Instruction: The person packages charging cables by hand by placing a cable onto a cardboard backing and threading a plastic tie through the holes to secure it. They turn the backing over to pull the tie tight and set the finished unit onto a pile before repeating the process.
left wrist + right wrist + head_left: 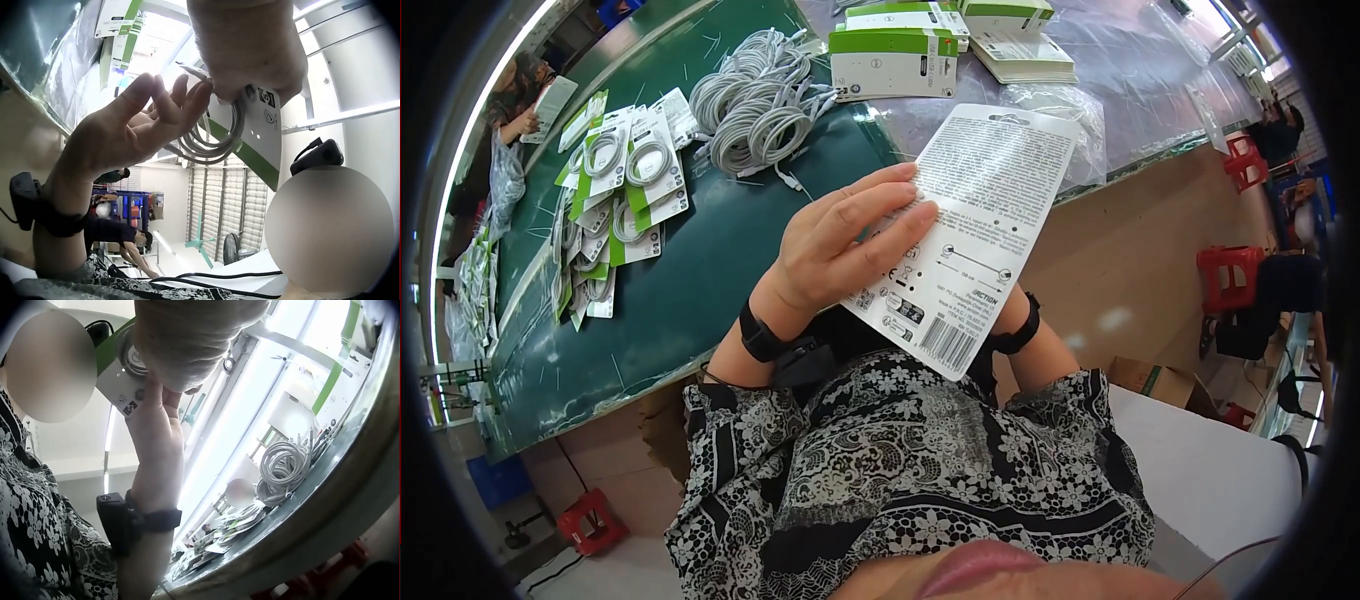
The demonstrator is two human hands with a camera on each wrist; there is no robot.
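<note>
In the head view the left hand [850, 240] grips a white card [1000, 200] by its edge, fingers over its printed back. On the card's green-and-white front, in the left wrist view, is a coiled grey cable [215, 150]. The right hand [140, 128] is beside this coil, its fingers loosely bent, the fingertips close to a cable end; whether they touch it is hard to tell. From the head camera the card hides the right hand. The right wrist view shows the left hand [159, 419] at the card's [112, 387] edge.
On the green table [700, 250] lie a heap of coiled grey cables [755, 100] and, left of it, a pile of cards with cables [625, 165]. Stacked cards [895, 70] stand at the back. Red stools [1228, 280] are on the floor at right; another person [520, 100] is at far left.
</note>
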